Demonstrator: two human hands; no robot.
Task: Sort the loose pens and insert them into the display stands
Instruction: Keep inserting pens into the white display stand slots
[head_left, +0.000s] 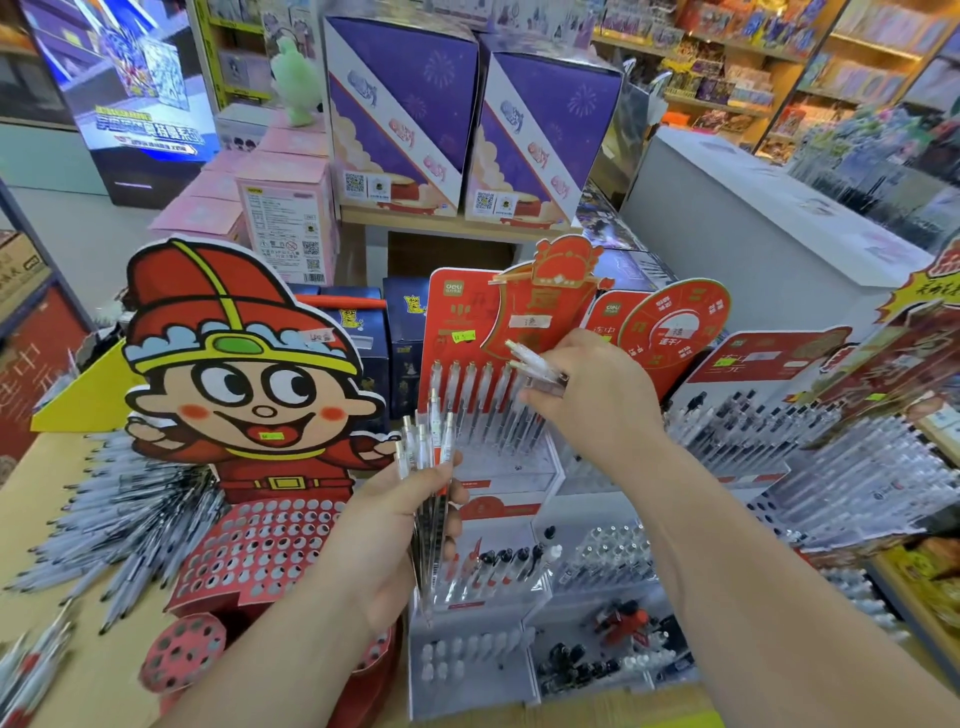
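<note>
Wooden counter (114, 675), pen stands (452, 312), shop shelves (727, 78)

Rear centre: two purple boxes (400, 119) side by side on a wooden shelf (457, 223). To their left, stacked pink boxes (283, 208), with a green plush toy (298, 83) behind. Below the shelf, dark blue boxes (402, 338). Far left, a lit screen (130, 78). Right, a white counter (753, 223) and stocked wall shelves (727, 62).

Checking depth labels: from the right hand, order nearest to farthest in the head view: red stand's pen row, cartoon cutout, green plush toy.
1. Pen row, just under the right hand.
2. Cartoon cutout, left.
3. Green plush toy, far back.
</note>
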